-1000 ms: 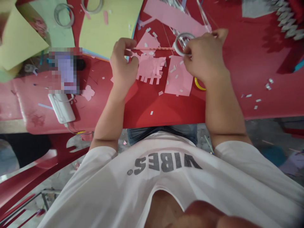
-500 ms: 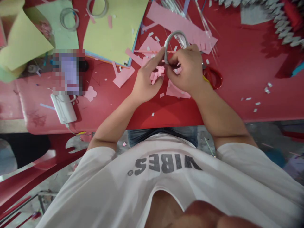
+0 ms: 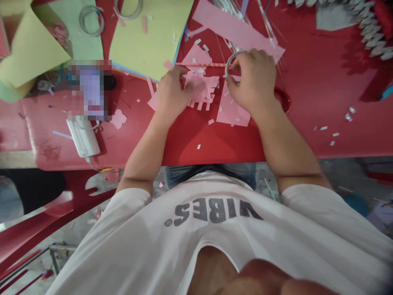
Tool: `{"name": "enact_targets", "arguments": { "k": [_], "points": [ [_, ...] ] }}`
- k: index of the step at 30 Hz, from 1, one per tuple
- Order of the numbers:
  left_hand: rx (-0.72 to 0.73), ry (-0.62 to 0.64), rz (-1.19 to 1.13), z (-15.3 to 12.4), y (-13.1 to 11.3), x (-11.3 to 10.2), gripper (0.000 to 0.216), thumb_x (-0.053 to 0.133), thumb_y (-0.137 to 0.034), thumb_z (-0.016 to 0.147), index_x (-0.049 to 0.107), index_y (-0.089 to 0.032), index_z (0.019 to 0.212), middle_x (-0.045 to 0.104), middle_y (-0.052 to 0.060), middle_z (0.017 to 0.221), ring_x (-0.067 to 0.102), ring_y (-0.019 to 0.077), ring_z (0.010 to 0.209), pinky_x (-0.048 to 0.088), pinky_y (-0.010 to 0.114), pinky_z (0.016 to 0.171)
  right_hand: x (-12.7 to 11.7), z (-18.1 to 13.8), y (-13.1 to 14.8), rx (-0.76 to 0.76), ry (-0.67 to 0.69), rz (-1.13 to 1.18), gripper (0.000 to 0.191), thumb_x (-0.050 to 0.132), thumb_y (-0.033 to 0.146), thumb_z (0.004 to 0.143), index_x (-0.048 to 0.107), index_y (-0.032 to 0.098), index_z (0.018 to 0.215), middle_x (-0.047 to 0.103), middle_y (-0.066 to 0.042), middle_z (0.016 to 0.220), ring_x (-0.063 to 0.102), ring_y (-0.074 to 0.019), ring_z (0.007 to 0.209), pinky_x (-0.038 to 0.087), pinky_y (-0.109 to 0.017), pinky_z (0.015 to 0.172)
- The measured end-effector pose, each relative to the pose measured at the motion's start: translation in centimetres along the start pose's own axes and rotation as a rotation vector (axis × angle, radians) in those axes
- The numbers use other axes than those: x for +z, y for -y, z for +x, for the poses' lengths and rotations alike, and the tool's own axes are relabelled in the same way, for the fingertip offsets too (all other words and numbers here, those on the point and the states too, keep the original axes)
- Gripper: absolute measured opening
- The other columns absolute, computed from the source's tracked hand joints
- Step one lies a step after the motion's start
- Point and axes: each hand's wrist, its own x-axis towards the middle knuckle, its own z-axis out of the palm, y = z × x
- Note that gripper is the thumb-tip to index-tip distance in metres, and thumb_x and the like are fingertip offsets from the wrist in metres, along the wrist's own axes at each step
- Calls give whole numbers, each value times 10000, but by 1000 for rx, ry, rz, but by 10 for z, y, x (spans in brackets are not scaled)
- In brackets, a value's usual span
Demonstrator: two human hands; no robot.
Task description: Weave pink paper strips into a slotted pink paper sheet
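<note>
My right hand (image 3: 253, 78) has its thumb and fingers closed round a roll of clear tape (image 3: 228, 65), held on edge above the red table. My left hand (image 3: 172, 92) is curled at the left edge of a pink paper strip with fringe cuts (image 3: 204, 88), its thumb lying over the paper. The fingertips are partly hidden there. Between the hands and just beyond them lies a patterned pink stick (image 3: 208, 64). A flat pink paper piece (image 3: 235, 108) is under and beside my right hand. Red-handled scissors (image 3: 286, 100) show partly behind my right wrist.
Yellow paper sheets (image 3: 144, 49) are stacked at the back left, with another tape roll (image 3: 92, 21) near them. A white power bank (image 3: 82, 137) with a cable lies at left, beside a blurred-out object (image 3: 90, 90). Small white scraps (image 3: 348, 114) dot the right side.
My hands have moved apart: the right went right with the tape roll and lowered it, the left went left to the fringed pink paper, which now shows between them.
</note>
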Motion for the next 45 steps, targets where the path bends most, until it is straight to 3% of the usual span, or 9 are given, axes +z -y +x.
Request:
{"name": "enact_targets", "arguments": {
  "k": [7,13,16,18,20,28,32,37,45],
  "points": [
    [36,22,108,-6,-2,7,439,802,-243,569,616,-404,933,601,69,974,497,317,887,381,490,874,27,-16,27,65,177,96,305,551,581,908,630,290,858,745,-50,877,659,-293,864,511,-492,788],
    [47,-83,12,-5,-7,7,613,772,-303,668,526,-461,1207,617,34,1233,542,304,1133,410,498,946,31,-12,30,71,120,269,226,520,510,939,609,304,917,727,-38,905,661,-281,892,503,-473,815],
    [-68,-65,-250,3,3,12,445,773,-532,733,562,-418,1108,687,-9,948,565,209,790,433,407,711,18,-11,30,79,61,361,168,537,509,923,601,354,911,712,-6,863,631,-266,841,499,-487,812],
    [-94,-25,-339,7,6,14,364,710,-676,795,607,-351,922,606,-32,701,437,138,610,354,346,596,10,-11,31,94,24,394,125,544,495,911,593,380,896,704,12,850,606,-259,809,491,-497,797],
    [-57,-5,-353,8,2,13,454,660,-752,817,591,-305,779,518,-39,614,347,107,570,280,323,549,7,-12,32,103,-13,428,119,538,481,907,581,376,872,690,17,853,584,-247,788,485,-489,776],
    [27,-93,-267,3,-20,6,588,586,-767,775,424,-216,650,268,-54,580,196,77,579,145,280,535,12,-7,25,69,-158,610,203,544,478,910,539,325,777,606,-11,812,503,-224,754,462,-446,745],
    [33,-76,-257,-1,-31,1,610,610,-814,785,456,-251,610,288,-28,613,183,112,613,169,291,562,9,-2,22,16,-182,757,170,622,381,887,570,313,740,553,-8,733,449,-197,663,384,-389,626],
    [28,-117,-183,-8,-48,-5,490,613,-648,894,475,-269,617,327,1,649,237,145,633,229,315,586,6,1,24,-1,-245,880,201,643,193,836,579,290,673,517,7,657,405,-165,606,297,-362,582],
    [71,-105,-252,-11,-53,-3,500,596,-649,915,475,-266,617,346,3,637,291,149,611,287,333,580,11,2,20,9,-252,897,197,664,286,853,564,303,684,491,6,660,374,-176,620,290,-368,598]
  ]
}}
